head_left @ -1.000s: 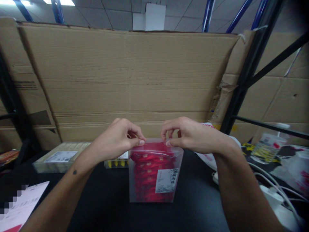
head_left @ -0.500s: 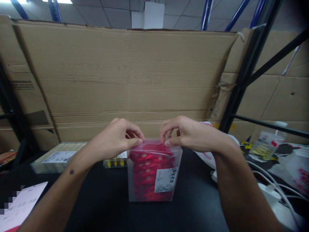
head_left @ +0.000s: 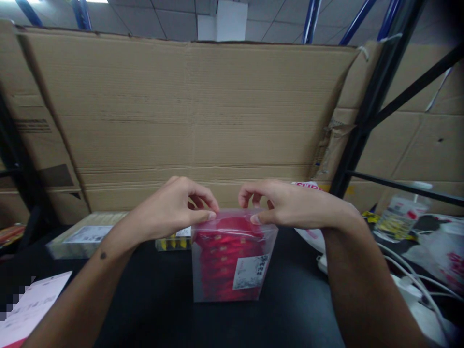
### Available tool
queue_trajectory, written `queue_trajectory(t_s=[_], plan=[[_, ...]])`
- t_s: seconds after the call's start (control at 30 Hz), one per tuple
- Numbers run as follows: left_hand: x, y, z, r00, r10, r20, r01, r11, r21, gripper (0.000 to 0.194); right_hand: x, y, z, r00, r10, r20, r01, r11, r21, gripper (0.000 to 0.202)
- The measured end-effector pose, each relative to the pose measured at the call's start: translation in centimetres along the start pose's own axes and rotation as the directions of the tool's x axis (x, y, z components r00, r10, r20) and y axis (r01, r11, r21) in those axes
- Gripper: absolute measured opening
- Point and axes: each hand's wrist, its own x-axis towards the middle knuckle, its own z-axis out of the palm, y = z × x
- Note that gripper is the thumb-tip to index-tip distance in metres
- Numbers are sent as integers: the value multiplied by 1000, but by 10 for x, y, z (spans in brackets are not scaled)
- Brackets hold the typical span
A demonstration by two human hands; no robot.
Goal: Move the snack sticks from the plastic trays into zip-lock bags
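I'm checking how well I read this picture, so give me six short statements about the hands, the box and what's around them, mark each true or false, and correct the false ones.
1. The left hand is at the top of the clear box. True.
2. The right hand is gripping a white cable. False: the right hand is also at the top of the box.
3. The contents showing through the box are red. True.
4. The box stands on a white surface. False: the surface under it is black.
5. A cardboard panel stands behind the box. True.
6. The box's front has no label. False: a white label is on it.
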Motion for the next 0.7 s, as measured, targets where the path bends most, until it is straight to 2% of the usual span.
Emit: queue_trajectory(t_s=[0.17,0.27,0.33,0.43,0.53,0.63,0.7], plan=[[-2,0,-3,998,19,53,-15,998,-68,17,6,20,-3,982,-142,128,107,963,248,35],[0,-2,-4,998,6,69,0,996,-86,16,11,29,0,977,-152,149,86,922,379,44],[2,-4,-3,999,-3,52,7,997,-81,16,14,29,3,974,-133,184,49,914,404,52],[5,-9,-1,1000,17,10,-17,999,-35,17,17,20,9,966,-84,243,3,948,317,63],[6,-18,-3,998,21,-53,-18,998,53,21,16,13,10,971,-9,240,-38,981,191,50],[8,-38,-12,984,-42,-171,77,976,204,28,11,14,8,970,110,215,-127,990,66,35],[8,-60,-20,965,-94,-244,171,932,319,33,7,21,5,958,221,183,-220,975,-24,32]])
